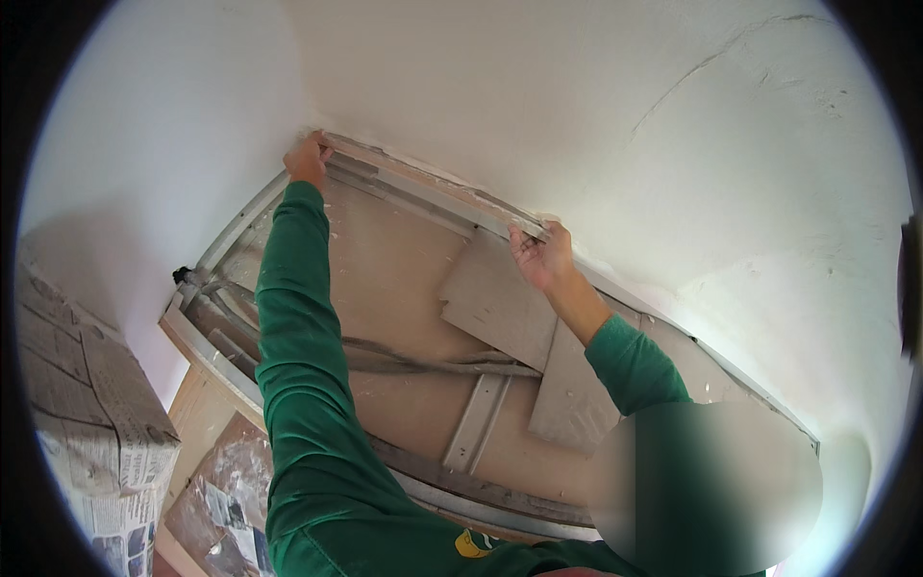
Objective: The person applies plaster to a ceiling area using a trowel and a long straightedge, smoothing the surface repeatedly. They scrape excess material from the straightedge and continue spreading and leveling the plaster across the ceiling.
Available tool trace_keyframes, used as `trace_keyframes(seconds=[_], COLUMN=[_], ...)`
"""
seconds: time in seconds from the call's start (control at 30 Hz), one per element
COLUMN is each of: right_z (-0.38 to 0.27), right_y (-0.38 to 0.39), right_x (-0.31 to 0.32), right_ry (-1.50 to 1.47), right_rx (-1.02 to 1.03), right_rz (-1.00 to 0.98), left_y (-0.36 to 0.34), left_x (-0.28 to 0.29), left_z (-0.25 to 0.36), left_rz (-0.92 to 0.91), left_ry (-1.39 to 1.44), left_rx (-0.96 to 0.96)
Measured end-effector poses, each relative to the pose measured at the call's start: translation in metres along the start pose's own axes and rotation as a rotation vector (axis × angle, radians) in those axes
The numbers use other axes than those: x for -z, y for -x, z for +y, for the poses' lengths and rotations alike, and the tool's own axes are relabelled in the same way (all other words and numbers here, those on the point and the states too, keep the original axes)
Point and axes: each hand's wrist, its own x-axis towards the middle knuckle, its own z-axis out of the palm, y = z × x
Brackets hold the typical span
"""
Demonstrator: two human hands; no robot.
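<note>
Neither my left hand nor my right hand shows in the head view. A person in a green long-sleeved top [308,413] stands close in front of me and reaches up with both arms. One of that person's hands [308,159] grips the far corner of a grey metal channel frame [423,197] that edges an opening in the white surface. Their other hand [540,258] holds the same frame rail further right, fingers curled over its edge. Inside the opening lie flat grey board pieces [500,303], a metal strut [478,418] and a dark cable [423,363].
White plastered surface [596,115] with a thin crack surrounds the opening. A block wrapped in newspaper [91,404] stands at the left edge. Below it are a wooden board [202,413] and paint-spattered paper sheets [226,510].
</note>
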Motion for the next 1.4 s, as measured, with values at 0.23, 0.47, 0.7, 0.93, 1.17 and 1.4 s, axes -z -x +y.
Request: trace_keyframes(seconds=[0.23, 0.47, 0.7, 0.93, 1.17, 1.4], right_z=[-0.013, -0.045, -0.076, -0.134, -0.159, -0.163], right_y=[0.002, 0.008, 0.039, 0.095, 0.153, 0.197], right_x=[-0.018, -0.046, -0.115, -0.173, -0.216, -0.225], right_ry=[-0.115, -0.162, -0.164, -0.141, -0.088, 0.066], right_rx=[-0.127, -0.053, -0.053, 0.097, 0.125, 0.352], right_rz=[0.130, 0.168, -0.008, -0.146, -0.350, -0.534], left_y=[0.016, 0.015, -0.102, 0.009, 0.048, 0.069], left_x=[-0.010, -0.038, -0.022, -0.079, -0.062, -0.055], left_z=[0.022, 0.036, 0.119, 0.235, 0.287, 0.316], left_rz=[-0.056, -0.174, -0.392, -0.343, -0.431, -0.497], left_ry=[0.021, -0.034, -0.733, -1.151, -0.125, 0.333], left_rx=[-0.032, -0.103, -1.054, -1.345, -0.594, -0.428])
